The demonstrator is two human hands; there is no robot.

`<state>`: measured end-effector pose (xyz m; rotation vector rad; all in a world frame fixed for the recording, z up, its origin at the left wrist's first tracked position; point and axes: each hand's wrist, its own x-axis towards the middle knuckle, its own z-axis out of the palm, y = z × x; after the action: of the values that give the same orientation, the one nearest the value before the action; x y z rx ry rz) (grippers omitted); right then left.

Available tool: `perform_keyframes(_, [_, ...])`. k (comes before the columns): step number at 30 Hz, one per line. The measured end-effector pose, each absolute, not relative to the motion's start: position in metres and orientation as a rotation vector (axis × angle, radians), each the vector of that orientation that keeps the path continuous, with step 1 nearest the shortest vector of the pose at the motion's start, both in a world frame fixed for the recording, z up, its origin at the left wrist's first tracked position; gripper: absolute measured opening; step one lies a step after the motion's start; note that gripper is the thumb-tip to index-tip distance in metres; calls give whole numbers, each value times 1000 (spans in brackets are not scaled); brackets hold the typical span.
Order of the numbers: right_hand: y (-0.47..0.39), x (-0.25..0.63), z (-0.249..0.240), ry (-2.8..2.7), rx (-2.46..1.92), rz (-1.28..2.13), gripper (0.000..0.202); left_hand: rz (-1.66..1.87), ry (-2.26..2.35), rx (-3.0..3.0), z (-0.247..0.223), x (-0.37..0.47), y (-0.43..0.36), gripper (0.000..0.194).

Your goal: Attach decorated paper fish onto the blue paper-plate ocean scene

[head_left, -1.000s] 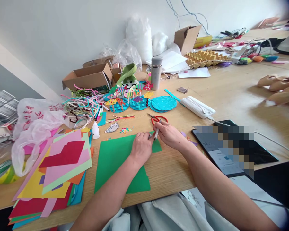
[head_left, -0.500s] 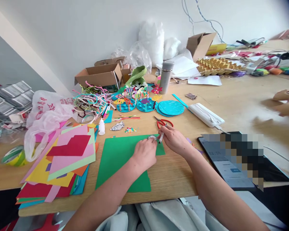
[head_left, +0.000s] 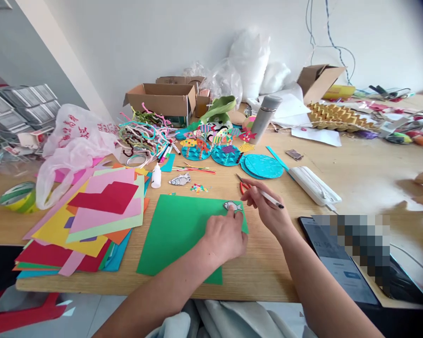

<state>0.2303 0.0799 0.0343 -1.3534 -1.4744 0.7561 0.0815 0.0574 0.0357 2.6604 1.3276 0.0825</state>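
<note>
A small black-and-white paper fish (head_left: pixel 231 205) lies near the top right corner of a green sheet of paper (head_left: pixel 172 234). My left hand (head_left: pixel 227 234) rests on that sheet, its fingers partly curled and a fingertip pressing the fish down. In my right hand (head_left: pixel 268 206), just right of the fish, a white marker (head_left: pixel 270 198) is gripped with its dark end toward the right. Scissors with red handles (head_left: pixel 244 187) lie behind that hand and are partly hidden by it.
Coloured paper (head_left: pixel 102 206) is piled on the left. Behind the sheet are a glue bottle (head_left: pixel 156 176), another paper fish (head_left: pixel 179 179) and blue discs (head_left: pixel 262 166). A tilted-looking grey flask (head_left: pixel 265 119) stands farther back. A power strip (head_left: pixel 314 185) and tablet (head_left: pixel 334 258) lie right.
My right hand has lifted away from the fish and turned the marker, whose dark end now points right. My left fingers have shifted, leaving more of the fish showing. The view has moved.
</note>
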Motion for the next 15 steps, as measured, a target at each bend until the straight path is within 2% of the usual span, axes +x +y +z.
perform_keyframes(7, [108,206,43,-1294,-1397,986,50,89,1328,2647,28,81,55,37])
perform_keyframes(15, [118,200,9,-1464,-1613,687,51,100,1292,2598,27,81,57,44])
